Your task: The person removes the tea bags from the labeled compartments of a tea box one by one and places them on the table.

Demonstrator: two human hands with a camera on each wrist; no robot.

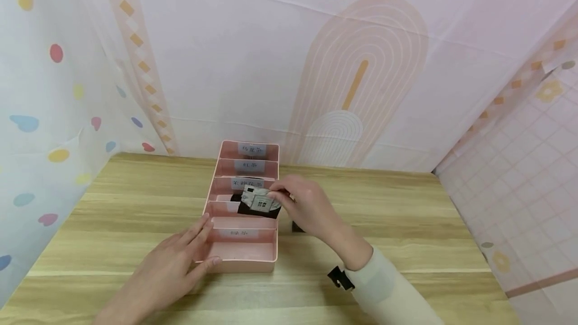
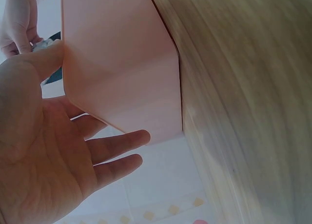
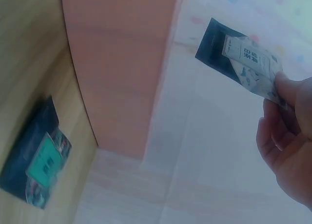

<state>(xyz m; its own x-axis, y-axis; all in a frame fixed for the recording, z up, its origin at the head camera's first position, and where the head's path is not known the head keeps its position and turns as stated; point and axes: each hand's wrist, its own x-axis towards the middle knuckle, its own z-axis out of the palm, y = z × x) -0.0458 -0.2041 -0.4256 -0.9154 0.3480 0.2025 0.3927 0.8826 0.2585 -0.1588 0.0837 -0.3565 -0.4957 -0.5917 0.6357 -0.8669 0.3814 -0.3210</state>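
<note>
A pink divided box [image 1: 253, 266] with paper labels in Chinese characters stands on the table. My right hand [image 1: 307, 204] pinches a tea sachet [image 1: 261, 202], black with a pale patterned label, above the middle compartments. In the right wrist view the same sachet [image 3: 248, 63] is held by one end between thumb and fingers. My left hand [image 1: 173, 260] rests at the box's near left corner, thumb over the near rim and fingers along the left wall. The left wrist view shows its fingers [image 2: 119, 143] mostly straight, touching the box [image 2: 122, 53].
On the table just right of the box lies another dark sachet [image 3: 46, 158] with a green label, mostly hidden by my right hand in the head view. The wooden table [image 1: 384, 199] meets patterned cloth [image 1: 226, 64] at its back and sides.
</note>
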